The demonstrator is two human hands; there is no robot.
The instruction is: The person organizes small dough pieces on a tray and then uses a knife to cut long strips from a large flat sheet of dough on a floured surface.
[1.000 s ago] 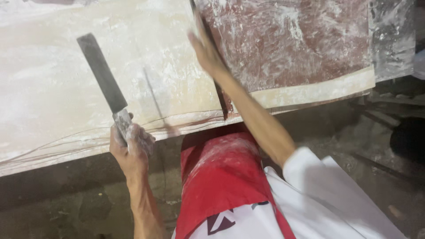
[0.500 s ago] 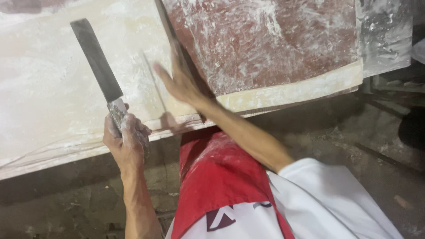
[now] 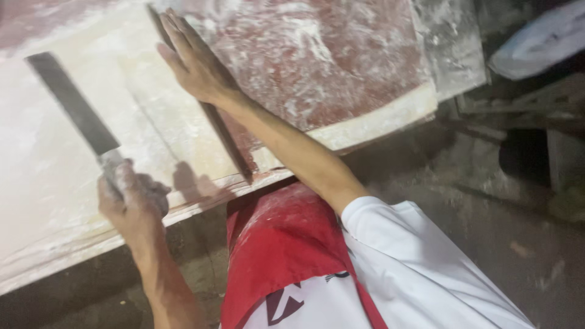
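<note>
Left hand: the left hand [image 3: 131, 204] is closed in a fist around the handle of a long knife [image 3: 76, 116], its grip clamped tight; the fingers are dusted white with flour.
Knife: its flat dark blade rises up and to the left from the fist, slanted over the pale dough sheet [image 3: 73, 183]; whether the blade touches the sheet I cannot tell.
Right hand: the right hand [image 3: 195, 64] lies flat and open, fingers together and stretched toward the top of the view, pressing down on a long dark straightedge [image 3: 228, 143]; its grip is apart, closed on nothing.
Straightedge: a narrow dark strip running from the top of the view, under the right palm, down to the near edge of the bench [image 3: 201, 204]; it lies along the border between the pale dough and the reddish surface.
Dough sheet: broad, thin and cream-coloured, spread over the left part of the bench, floured, reaching to the near edge.
Red surface: a reddish slab [image 3: 317, 61], streaked with flour, fills the right part of the bench, with a pale strip of dough along its near edge.
Clothing: a red apron [image 3: 280, 250] and a white sleeve [image 3: 414, 268] show below the bench.
Floor: dark and dusty floor [image 3: 487, 201] lies to the right.
</note>
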